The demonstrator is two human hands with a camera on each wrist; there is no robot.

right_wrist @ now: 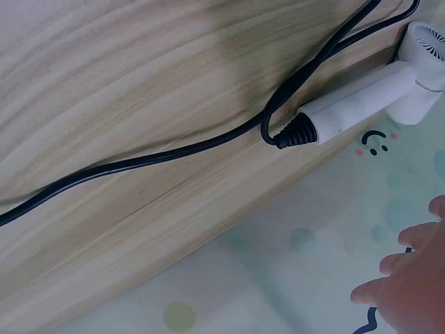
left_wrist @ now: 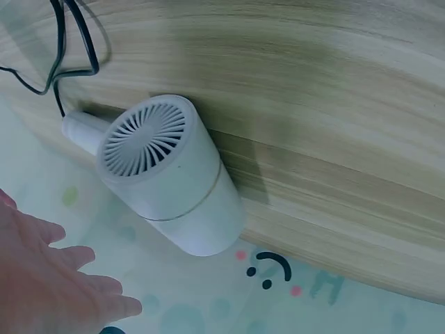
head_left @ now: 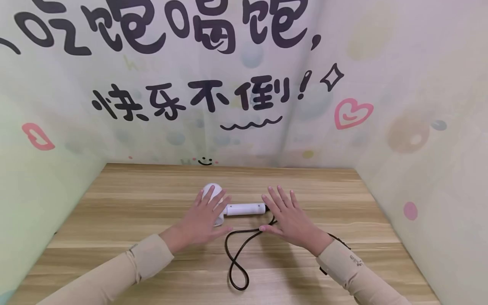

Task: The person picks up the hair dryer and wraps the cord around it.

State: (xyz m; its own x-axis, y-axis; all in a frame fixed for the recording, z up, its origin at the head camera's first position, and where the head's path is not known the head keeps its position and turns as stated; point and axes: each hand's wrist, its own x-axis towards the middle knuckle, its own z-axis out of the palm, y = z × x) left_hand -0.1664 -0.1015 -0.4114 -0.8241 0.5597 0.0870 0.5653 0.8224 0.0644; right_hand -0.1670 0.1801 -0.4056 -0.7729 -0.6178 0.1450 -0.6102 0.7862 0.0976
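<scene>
Sleeves (head_left: 110, 274) nearest; left hand (head_left: 201, 221), right hand (head_left: 294, 223) spread, nothing held; hair dryer (left_wrist: 170, 191) best gripped by handle (head_left: 245, 209), cord (right_wrist: 286, 88) kept clear.

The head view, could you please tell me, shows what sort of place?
Perhaps a small demonstration booth: a wood-grain table bearing a hair dryer, with a lettered backdrop behind and printed walls on both sides.

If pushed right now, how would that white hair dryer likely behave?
The hair dryer probably won't roll freely: its handle juts from the rounded barrel. Its smooth shell may be slippery. The looped black cord would likely trail floppily.
</scene>
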